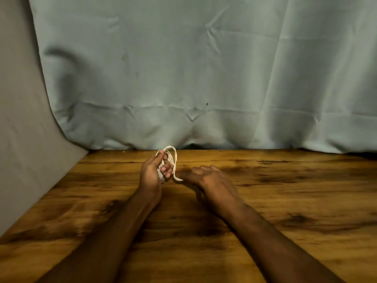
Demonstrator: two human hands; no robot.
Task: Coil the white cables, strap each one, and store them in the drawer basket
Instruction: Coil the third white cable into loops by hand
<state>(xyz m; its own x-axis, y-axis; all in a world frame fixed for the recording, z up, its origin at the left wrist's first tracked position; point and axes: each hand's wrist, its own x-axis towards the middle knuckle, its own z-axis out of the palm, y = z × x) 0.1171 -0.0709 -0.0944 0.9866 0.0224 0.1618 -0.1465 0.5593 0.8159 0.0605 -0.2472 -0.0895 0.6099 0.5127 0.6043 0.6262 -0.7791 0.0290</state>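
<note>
A white cable (173, 158), wound into a small coil, sits in my left hand (152, 174), whose thumb and fingers curl around the loops. The coil stands upright above the wooden table (285, 201), near its far edge. A loose end of the cable trails down to the right, and my right hand (208, 178) pinches it at the fingertips, palm down just above the table. No strap and no drawer basket are in view.
A pale grey-blue cloth (204, 68) hangs behind the table's far edge. A grey wall (20, 139) borders the table on the left. Both my forearms stretch across the middle of the tabletop.
</note>
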